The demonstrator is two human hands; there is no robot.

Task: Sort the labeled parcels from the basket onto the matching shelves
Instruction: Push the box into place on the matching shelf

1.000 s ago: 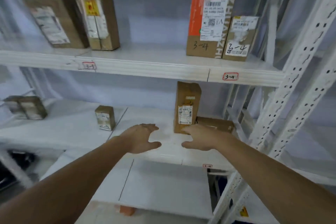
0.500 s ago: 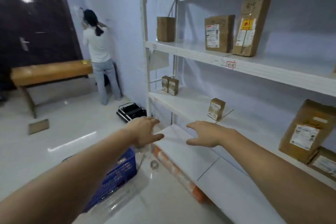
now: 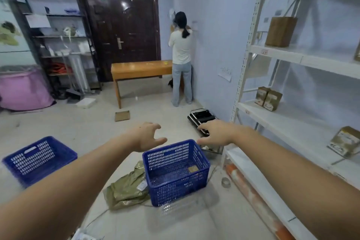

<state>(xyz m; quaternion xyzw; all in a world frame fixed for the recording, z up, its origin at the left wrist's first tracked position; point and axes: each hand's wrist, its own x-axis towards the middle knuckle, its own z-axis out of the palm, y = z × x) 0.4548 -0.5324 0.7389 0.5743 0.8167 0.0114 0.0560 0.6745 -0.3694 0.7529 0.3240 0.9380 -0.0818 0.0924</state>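
Both hands (image 3: 148, 136) (image 3: 216, 132) spread, empty, over floor basket (image 3: 175, 187)

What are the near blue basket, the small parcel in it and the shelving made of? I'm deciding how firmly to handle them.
Near blue basket: looks like moulded rigid plastic, with uniform glossy colour and a perforated grid in its walls. Small parcel: probably cardboard, matte brown; too small to be sure. Shelving: seemingly white painted metal, with a punched, slotted upright.

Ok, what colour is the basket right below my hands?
Dark blue basket, clearest in the head view.
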